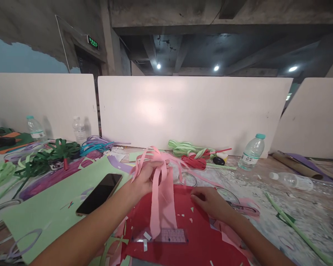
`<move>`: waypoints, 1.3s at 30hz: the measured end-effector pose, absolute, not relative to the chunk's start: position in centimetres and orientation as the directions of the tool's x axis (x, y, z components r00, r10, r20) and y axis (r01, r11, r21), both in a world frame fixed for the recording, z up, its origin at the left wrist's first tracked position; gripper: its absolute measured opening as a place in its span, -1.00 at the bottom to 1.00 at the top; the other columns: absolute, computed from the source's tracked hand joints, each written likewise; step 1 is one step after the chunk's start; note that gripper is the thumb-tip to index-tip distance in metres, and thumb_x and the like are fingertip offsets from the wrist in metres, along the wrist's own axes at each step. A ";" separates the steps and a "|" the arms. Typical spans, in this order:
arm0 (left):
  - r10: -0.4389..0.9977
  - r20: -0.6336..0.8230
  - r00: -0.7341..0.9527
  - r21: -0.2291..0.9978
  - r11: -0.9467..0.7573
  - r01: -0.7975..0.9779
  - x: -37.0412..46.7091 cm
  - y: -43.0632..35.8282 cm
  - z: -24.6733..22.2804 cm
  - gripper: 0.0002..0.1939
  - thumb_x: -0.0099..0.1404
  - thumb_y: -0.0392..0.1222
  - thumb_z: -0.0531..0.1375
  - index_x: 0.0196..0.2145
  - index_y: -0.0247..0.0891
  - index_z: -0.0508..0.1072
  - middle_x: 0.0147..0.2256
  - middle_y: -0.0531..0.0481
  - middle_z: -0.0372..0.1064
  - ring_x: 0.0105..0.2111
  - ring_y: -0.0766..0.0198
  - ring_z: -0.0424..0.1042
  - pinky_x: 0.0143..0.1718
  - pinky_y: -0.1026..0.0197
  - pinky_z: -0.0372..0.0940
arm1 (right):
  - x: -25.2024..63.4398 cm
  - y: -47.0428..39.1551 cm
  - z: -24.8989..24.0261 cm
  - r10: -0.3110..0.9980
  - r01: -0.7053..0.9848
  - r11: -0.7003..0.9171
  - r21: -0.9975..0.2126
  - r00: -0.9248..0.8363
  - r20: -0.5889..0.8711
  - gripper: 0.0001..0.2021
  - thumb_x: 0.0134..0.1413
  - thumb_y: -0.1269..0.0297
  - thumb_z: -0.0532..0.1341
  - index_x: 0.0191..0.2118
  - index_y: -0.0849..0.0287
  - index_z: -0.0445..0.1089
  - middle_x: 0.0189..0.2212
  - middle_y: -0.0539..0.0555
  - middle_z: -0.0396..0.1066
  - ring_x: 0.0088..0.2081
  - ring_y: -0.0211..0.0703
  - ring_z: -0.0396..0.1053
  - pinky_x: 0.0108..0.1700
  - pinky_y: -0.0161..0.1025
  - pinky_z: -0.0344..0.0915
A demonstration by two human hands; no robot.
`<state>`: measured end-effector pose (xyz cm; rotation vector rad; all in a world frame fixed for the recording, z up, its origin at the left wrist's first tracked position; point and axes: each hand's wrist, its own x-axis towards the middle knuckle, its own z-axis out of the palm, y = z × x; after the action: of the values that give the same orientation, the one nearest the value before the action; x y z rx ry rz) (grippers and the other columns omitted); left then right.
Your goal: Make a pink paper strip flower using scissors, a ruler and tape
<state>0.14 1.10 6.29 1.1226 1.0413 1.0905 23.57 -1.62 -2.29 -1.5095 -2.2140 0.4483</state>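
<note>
My left hand (150, 175) is closed around a bunch of pink paper strips (155, 207), which loop above the fingers and hang down in front. Behind the hanging strips lies a wider pink paper piece (168, 201). A clear ruler (173, 235) rests across the red paper (199, 236), with small paper scraps around it. My right hand (207, 199) is low over the right edge of the red paper, fingers bent, thumb apart from them, holding nothing visible. Scissors (242, 207) lie just right of that hand, partly behind it.
A black phone (100, 194) lies on green paper (58, 195) to the left. Red strips (193, 162) and green strips (180, 147) lie at the back. An upright bottle (252, 152) and a lying bottle (294, 181) are at the right. White panels (194, 111) stand behind.
</note>
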 end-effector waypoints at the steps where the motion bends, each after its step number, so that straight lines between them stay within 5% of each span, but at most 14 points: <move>1: 0.979 -0.107 0.175 0.975 0.137 -0.173 0.2 0.9 6.2 -0.75 0.18 -0.34 0.09 -0.59 -0.34 0.46 -0.61 -0.06 0.38 -0.63 0.33 0.35 -0.55 0.35 0.32 | 23.6 -1.6 -2.3 0.934 0.797 0.356 -0.488 -0.319 0.160 -0.80 0.07 0.32 0.04 -0.55 0.16 0.23 -0.60 -0.03 0.29 -0.51 -0.23 0.21 -0.45 -0.31 0.05; 7: 0.963 -0.203 0.176 0.782 0.268 -0.562 0.2 1.0 6.1 -0.85 0.25 -0.33 0.08 -0.46 -0.32 0.39 -0.55 0.00 0.37 -0.58 0.39 0.39 -0.47 0.39 0.34 | 23.5 -1.7 -2.3 0.937 0.793 0.348 -0.500 -0.318 0.147 -0.80 0.06 0.33 0.04 -0.56 0.16 0.15 -0.62 -0.05 0.23 -0.53 -0.25 0.17 -0.46 -0.31 0.03; 11: 0.965 -0.200 0.171 0.729 0.263 -0.631 0.5 0.9 5.5 -0.93 0.16 -0.38 0.14 -0.47 -0.32 0.37 -0.53 0.00 0.38 -0.56 0.34 0.40 -0.47 0.31 0.34 | 23.5 -1.7 -2.2 0.940 0.794 0.338 -0.505 -0.309 0.144 -0.80 0.06 0.31 0.05 -0.56 0.16 0.16 -0.62 -0.04 0.24 -0.52 -0.24 0.17 -0.46 -0.31 0.03; 22: 0.973 -0.146 0.181 0.937 0.195 -0.289 -0.4 -1.0 4.5 -0.93 0.10 -0.27 0.26 -0.43 -0.32 0.47 -0.47 -0.06 0.46 -0.47 0.25 0.42 -0.40 0.26 0.27 | 23.5 -1.8 -2.2 0.936 0.796 0.350 -0.495 -0.314 0.157 -0.80 0.06 0.30 0.03 -0.56 0.16 0.18 -0.61 -0.03 0.25 -0.52 -0.24 0.18 -0.45 -0.31 0.05; 31: 0.843 -0.189 0.504 0.936 0.309 -0.167 -3.4 0.8 5.8 -0.78 0.14 -0.10 0.23 -0.49 -0.33 0.47 -0.51 -0.06 0.43 -0.55 0.26 0.38 -0.51 0.28 0.25 | 23.4 -1.9 -2.1 0.939 0.793 0.343 -0.504 -0.305 0.159 -0.80 0.05 0.31 0.04 -0.56 0.16 0.17 -0.60 -0.04 0.26 -0.51 -0.23 0.19 -0.45 -0.32 0.05; 39: 0.744 -0.099 0.661 0.988 0.153 -0.025 -6.4 3.9 9.2 -0.69 0.19 -0.07 0.19 -0.26 -0.41 0.50 -0.27 -0.27 0.50 -0.30 0.05 0.49 -0.31 0.16 0.35 | 23.5 -1.8 -2.2 0.933 0.782 0.358 -0.511 -0.319 0.165 -0.81 0.04 0.32 0.04 -0.56 0.16 0.19 -0.59 -0.04 0.30 -0.49 -0.22 0.22 -0.44 -0.31 0.05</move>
<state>-6.35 3.87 9.23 1.3145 0.6809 0.6167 23.45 -1.76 -2.17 -1.4930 -2.1945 0.4743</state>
